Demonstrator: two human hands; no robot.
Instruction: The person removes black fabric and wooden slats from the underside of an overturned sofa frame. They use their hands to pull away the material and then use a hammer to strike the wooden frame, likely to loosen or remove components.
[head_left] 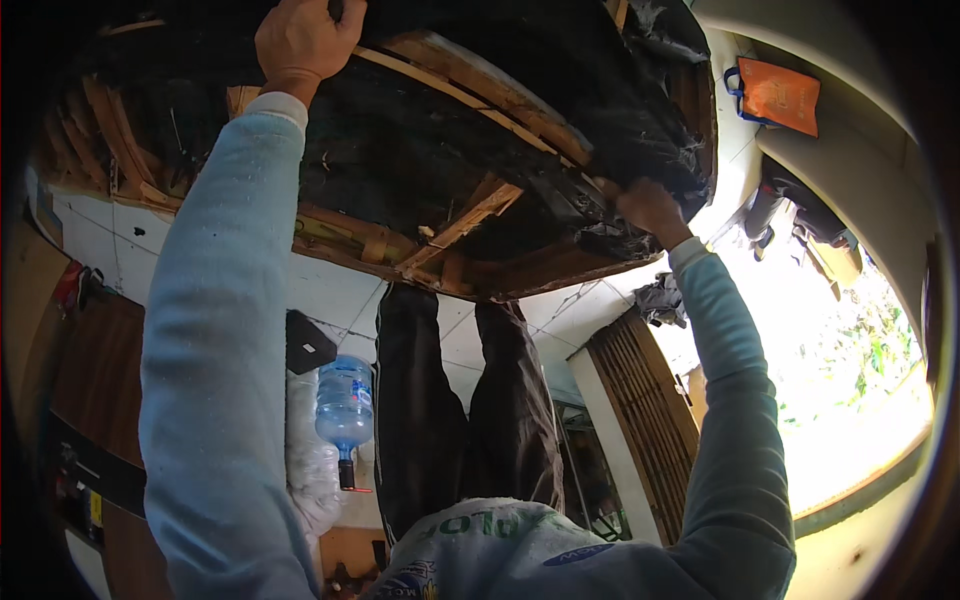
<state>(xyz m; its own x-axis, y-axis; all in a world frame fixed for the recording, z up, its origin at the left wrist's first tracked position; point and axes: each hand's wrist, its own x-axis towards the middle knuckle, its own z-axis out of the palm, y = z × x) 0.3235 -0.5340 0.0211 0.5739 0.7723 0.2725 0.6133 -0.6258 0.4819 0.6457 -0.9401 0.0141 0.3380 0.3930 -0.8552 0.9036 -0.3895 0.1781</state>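
The underside of a large piece of furniture, a wooden frame [470, 222] covered in torn black cloth [370, 150], fills the upper view. My left hand [305, 45] is at the top edge with fingers curled; what they hold is cut off by the picture's rim. From beside it a long thin wooden strip [460, 98] slants down to the right across the black cloth. My right hand [652, 208] is closed around the strip's lower right end, close to bunched, frayed black cloth. A thicker wooden rail lies just above the strip.
Below the frame, white floor tiles [460, 340] surround my legs. A blue water jug [345, 400] lies left of them, next to a black box [308, 342]. To the right are a brown slatted panel [640, 395], an orange bag [778, 95] and a bright opening with plants.
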